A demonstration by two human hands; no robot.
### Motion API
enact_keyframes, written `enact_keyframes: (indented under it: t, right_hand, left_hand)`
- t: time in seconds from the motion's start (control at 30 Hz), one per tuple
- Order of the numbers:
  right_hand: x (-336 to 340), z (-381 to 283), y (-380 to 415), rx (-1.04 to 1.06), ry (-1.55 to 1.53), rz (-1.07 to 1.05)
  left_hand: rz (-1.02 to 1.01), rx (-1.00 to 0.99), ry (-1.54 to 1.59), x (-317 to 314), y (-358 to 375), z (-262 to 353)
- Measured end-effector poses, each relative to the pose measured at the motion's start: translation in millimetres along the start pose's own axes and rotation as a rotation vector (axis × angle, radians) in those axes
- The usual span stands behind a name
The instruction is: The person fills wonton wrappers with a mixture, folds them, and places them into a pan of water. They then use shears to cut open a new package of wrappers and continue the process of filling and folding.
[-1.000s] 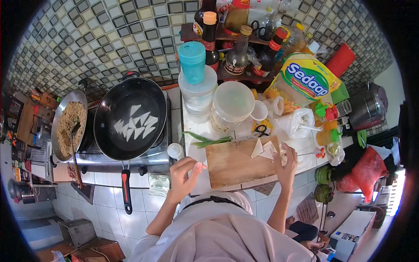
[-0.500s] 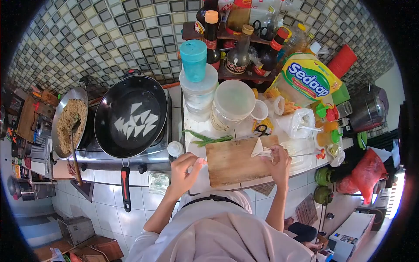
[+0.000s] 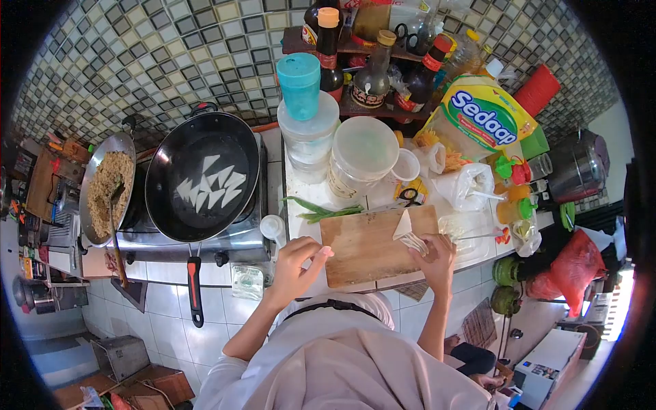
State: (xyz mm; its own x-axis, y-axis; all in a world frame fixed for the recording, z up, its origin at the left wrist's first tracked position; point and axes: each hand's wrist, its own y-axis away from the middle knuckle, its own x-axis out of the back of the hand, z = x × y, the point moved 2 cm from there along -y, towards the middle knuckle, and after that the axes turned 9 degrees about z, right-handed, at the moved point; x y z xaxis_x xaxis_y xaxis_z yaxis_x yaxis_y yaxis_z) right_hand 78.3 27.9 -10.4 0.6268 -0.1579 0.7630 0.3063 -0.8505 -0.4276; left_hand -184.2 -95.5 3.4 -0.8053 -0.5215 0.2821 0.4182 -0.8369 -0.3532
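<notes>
White triangular pieces (image 3: 404,225) lie stacked and fanned on the right part of a wooden cutting board (image 3: 362,249). My right hand (image 3: 437,260) is at the board's right edge, its fingers closed on the lower end of these pieces. Beside the board's left edge is my left hand (image 3: 299,265), thumb and fingers curled close together; whatever they may hold is too small to make out. Green leaves (image 3: 324,210) rest behind the board. Several similar white triangles (image 3: 212,188) lie in a black frying pan (image 3: 167,157) on the stove.
Left of the pan stands a wok (image 3: 130,147) of brown grainy food with a ladle. Behind the board are a lidded tub (image 3: 362,154), a turquoise cup (image 3: 299,85), scissors (image 3: 410,195) and bottles (image 3: 372,82). Part of another person (image 3: 475,359) shows at lower right.
The view has shifted slightly. My left hand's fingers have drawn nearer the board's left edge, and the white pieces under my right hand are fanned a little differently.
</notes>
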Motion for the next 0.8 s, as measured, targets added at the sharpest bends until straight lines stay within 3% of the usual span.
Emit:
enact_keyframes:
  t: [0.13,0.2,0.43,0.5,0.8]
  right_hand:
    - [2.0,1.3,6.8,-0.055,-0.08,-0.015]
    - [6.1,-4.0,9.4,-0.235,-0.25,-0.012]
    - [11.3,-26.7,10.5,-0.198,-0.334,-0.085]
    - [6.5,-38.4,10.6,-0.192,-0.458,-0.144]
    - [-22.6,-58.1,7.3,-0.133,-0.669,-0.263]
  left_hand:
    - [-0.067,-0.075,-0.018,-13.8,4.5,-0.7]
    - [-0.115,-0.093,-0.051,-19.7,4.0,5.6]
    - [-0.193,-0.202,-0.029,-54.5,4.7,18.8]
    - [-0.09,-0.294,-0.038,-63.0,3.2,20.0]
    - [-0.034,-0.351,-0.169,-52.3,8.6,9.9]
